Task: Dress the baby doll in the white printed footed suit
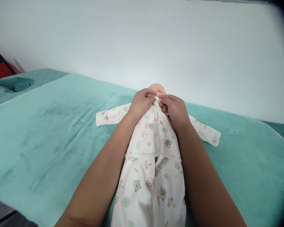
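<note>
A baby doll (158, 88) lies on its back, dressed in a white printed baby top (144, 135) and matching pants (142, 189). My left hand (143, 100) pinches the top's collar just below the doll's chin. Across from it, my right hand (174, 107) grips the other side of the same collar, fingers curled. The fingertips of both hands nearly meet at the neckline, so any fastener there is hidden. The front edges of the top run down the middle and part slightly near the hem. Both sleeves stretch out flat to the sides.
A teal plush blanket (49, 135) spreads under the doll, with folds on the left. A white wall (132, 41) stands right behind the doll's head. A red and black object (0, 67) sits at the far left. Grey floor (4, 214) shows at the lower left.
</note>
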